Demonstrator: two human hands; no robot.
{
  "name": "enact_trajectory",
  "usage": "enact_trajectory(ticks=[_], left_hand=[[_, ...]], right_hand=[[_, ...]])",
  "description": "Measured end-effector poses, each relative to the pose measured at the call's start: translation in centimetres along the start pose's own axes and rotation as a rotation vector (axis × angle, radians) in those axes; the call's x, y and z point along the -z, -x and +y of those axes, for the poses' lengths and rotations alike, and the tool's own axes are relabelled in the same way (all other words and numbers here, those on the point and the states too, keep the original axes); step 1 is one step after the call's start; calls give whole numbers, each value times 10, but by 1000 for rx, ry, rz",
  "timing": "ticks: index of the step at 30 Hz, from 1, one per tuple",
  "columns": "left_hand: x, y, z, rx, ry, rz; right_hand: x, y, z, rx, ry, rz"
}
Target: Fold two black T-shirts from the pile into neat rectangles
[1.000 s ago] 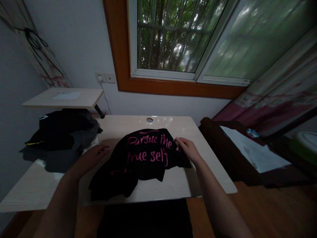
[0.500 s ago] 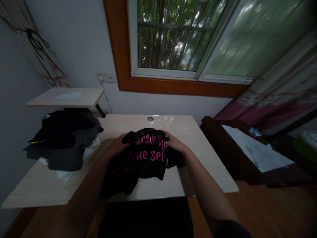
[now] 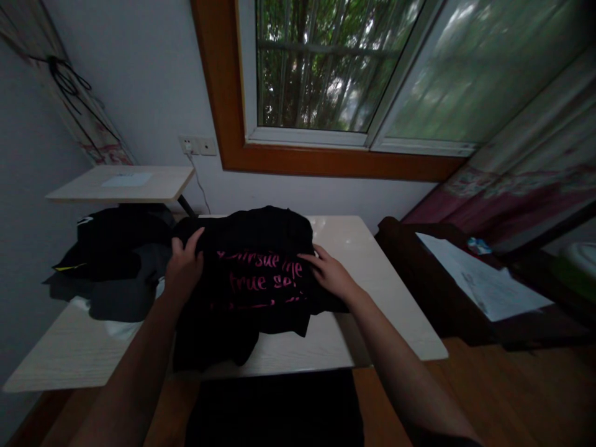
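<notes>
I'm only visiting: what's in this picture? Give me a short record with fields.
Left hand: grips the left edge of the black T-shirt, lifting it
Right hand: lies on the shirt's right edge; grip unclear
Shirt: pink lettering, bunched, lower part on the table
Table: pale wood
At left: pile of dark clothes on the table

Single head-worn view, looking forward and down, close over table (image 3: 382, 273), window (image 3: 326, 68) ahead
</notes>
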State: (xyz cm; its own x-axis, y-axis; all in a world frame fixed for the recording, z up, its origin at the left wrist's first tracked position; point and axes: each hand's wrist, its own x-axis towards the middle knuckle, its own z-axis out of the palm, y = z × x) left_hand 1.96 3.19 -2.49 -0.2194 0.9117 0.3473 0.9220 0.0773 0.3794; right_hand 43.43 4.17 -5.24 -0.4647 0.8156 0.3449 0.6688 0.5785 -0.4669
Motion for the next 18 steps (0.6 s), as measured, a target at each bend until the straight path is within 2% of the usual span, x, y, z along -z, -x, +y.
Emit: enact_trajectory(ticks=[2, 5, 10, 15, 18], left_hand=[[-11, 10, -10, 36, -108, -179], [-27, 25, -25, 60, -160, -349], [-40, 54, -27, 89, -206, -344], [-38, 81, -16, 65, -260, -276], [-32, 92, -18, 74, -266, -308]], right_hand=[[-15, 14, 4, -12, 5, -88], [-28, 30, 6, -68, -29, -73], [-33, 38, 2, -193, -117, -9], [-34, 38, -3, -241, -202, 4], [-32, 38, -5, -265, -251, -5]])
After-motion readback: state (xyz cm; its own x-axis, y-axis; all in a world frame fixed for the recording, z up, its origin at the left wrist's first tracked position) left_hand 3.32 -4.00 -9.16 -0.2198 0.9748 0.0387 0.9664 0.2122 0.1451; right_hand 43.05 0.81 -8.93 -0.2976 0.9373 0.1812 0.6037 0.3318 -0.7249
